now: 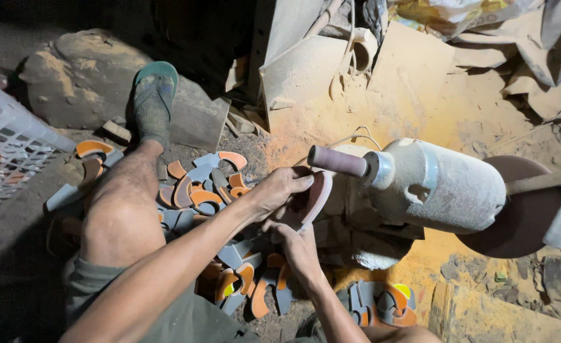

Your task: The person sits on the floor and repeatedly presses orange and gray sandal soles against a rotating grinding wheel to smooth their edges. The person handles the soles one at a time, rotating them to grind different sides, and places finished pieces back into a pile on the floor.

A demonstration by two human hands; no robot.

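Both hands grip 1 curved pink piece [315, 198] just below the drum [337, 161] of the dusty motor [442, 185]. Left hand [279, 189] fingers clamp its top edge; right hand [296, 244] fingers clamp it from beneath. Orange and grey pieces [198, 190] litter the floor beside a white crate [7, 149].

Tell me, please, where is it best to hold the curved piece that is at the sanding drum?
Probably by its two ends, from the person's near side. The curved piece arcs under the sanding drum, so its middle must stay free. The left hand grips the upper part and the right hand supports it from below.
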